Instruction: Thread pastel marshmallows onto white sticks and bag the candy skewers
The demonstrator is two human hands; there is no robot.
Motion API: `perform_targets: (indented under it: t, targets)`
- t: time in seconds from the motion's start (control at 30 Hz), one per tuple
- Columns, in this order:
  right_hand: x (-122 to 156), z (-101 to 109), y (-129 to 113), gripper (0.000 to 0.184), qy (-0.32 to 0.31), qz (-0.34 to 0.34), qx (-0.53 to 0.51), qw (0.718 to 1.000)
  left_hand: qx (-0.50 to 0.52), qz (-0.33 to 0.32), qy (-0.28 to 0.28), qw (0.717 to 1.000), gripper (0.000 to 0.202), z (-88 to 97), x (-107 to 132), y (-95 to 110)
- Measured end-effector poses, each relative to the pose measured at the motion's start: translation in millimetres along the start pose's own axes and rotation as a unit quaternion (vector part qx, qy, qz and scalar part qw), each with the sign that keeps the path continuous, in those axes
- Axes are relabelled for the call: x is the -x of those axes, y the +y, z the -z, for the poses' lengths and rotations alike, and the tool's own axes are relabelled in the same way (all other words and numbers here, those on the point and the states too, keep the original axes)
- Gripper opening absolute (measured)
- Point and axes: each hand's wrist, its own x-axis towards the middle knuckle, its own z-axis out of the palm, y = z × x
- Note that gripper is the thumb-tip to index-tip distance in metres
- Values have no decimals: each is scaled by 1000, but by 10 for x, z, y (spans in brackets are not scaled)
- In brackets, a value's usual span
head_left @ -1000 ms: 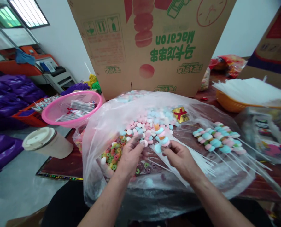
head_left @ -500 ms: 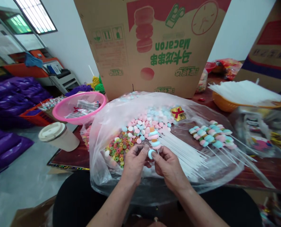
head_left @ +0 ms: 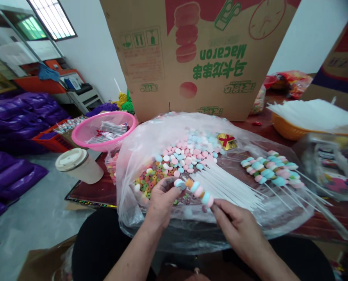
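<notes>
My left hand (head_left: 162,201) pinches a pale blue and pink marshmallow (head_left: 179,183) at the upper left end of a candy skewer (head_left: 202,193). Pink, blue and orange sweets are threaded along that skewer, which lies tilted between my hands. Its lower end is in the closed fingers of my right hand (head_left: 240,222), just below the last pink piece; the stick there is mostly hidden. Under and behind the hands, loose marshmallows (head_left: 188,154) and small coloured candy rings (head_left: 152,177) lie on a clear plastic bag (head_left: 162,127). A fan of white sticks (head_left: 232,189) lies to the right.
Finished-looking candy skewers (head_left: 272,168) are stacked at the right, near an orange basket (head_left: 288,127) of white sticks. At the left stand a lidded cup (head_left: 87,168) and a pink basket (head_left: 80,142). A large cardboard box (head_left: 168,86) rises behind the bag.
The skewer has gone from upright to tilted, its top now to the left. My right hand has moved right and down with the stick end; my left hand is now at the top sweet.
</notes>
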Motion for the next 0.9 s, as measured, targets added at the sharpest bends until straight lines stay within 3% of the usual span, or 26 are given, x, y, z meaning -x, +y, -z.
perform_targets:
  t: [0.1,0.37,0.47,0.57,0.63,0.73,0.9]
  targets:
    - [155,50,42,28,-8,49,129,990,-23,-17,19,999,24,-26,-22,-15]
    - [161,-77,55,28,-6,46,290,956,-159,-123,34,979,22,-31,-10,-113]
    - [165,-90,29,26,8,58,316,947,-246,-199,45,948,27,11,4,-169]
    - [169,-144,0,26,32,93,323,941,-335,-287,67,895,30,34,17,-236]
    - [159,-207,-6,27,46,112,316,941,-358,-313,73,877,29,46,15,-280]
    - [124,-308,23,28,41,103,304,946,-340,-270,81,897,28,79,3,-318]
    - [84,-374,111,29,-10,53,255,965,-178,-91,48,979,21,142,-32,-199]
